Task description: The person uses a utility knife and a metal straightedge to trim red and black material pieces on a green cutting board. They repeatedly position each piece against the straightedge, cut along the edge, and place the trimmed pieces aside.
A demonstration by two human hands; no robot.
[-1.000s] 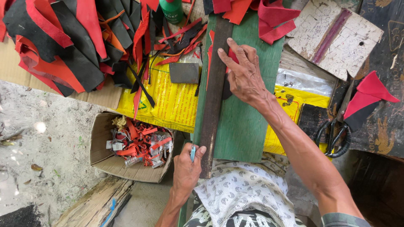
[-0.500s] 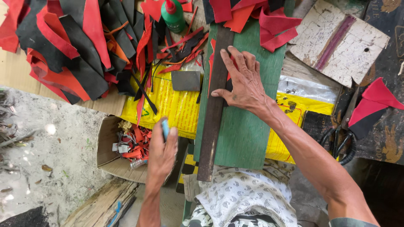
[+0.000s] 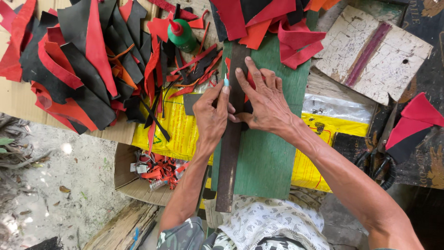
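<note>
Left hand [image 3: 210,118] pinching a small blue tool [image 3: 226,81], perhaps a pen, beside right hand [image 3: 266,104] flat on dark strip [image 3: 230,153].

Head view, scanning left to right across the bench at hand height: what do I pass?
Pile of red and black offcuts → left hand holding a small blue-tipped tool → dark metal strip → right hand → white worn board → red triangular piece.
</note>
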